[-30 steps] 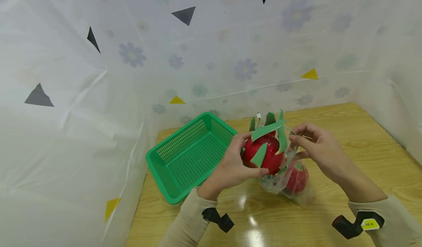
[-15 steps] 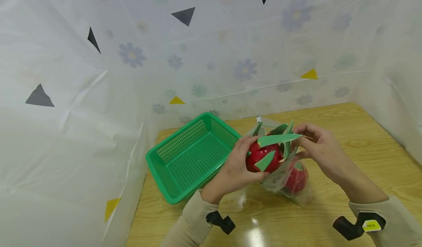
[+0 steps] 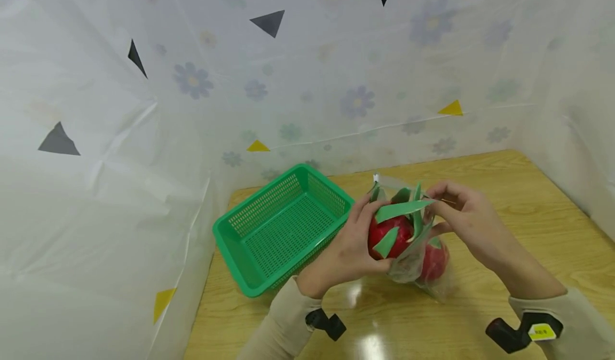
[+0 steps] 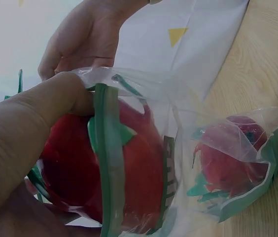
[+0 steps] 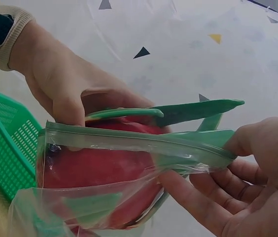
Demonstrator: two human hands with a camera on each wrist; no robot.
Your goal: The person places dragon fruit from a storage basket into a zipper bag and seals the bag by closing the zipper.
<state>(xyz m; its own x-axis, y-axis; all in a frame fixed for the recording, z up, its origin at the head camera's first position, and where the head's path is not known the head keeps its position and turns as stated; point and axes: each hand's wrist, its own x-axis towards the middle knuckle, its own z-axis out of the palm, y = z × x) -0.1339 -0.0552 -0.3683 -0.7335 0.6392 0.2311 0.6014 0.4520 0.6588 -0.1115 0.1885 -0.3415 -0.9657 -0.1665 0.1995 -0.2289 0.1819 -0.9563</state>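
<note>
A red dragon fruit point(image 3: 393, 238) with green leafy scales is gripped by my left hand point(image 3: 343, 250), thumb on the near side and fingers on the far side. The fruit sits partly inside the mouth of a clear zip bag point(image 5: 104, 143), whose green zip strip crosses it in the right wrist view. Between thumb and fingers my right hand point(image 3: 475, 229) pinches the bag's edge, with a long leaf right at the fingertips. A second dragon fruit point(image 4: 232, 158) lies lower in the bag, over the table, seen through the plastic.
A green perforated plastic basket point(image 3: 261, 290) stands on the wooden table point(image 3: 538, 210), to the left of my left hand. White plastic sheeting point(image 3: 307, 82) with flower prints and triangle marks walls the table at the back and sides.
My left hand has moved right and slightly down, pushing the dragon fruit from above the bag into its mouth. The right hand stays nearly in place at the bag's edge.
</note>
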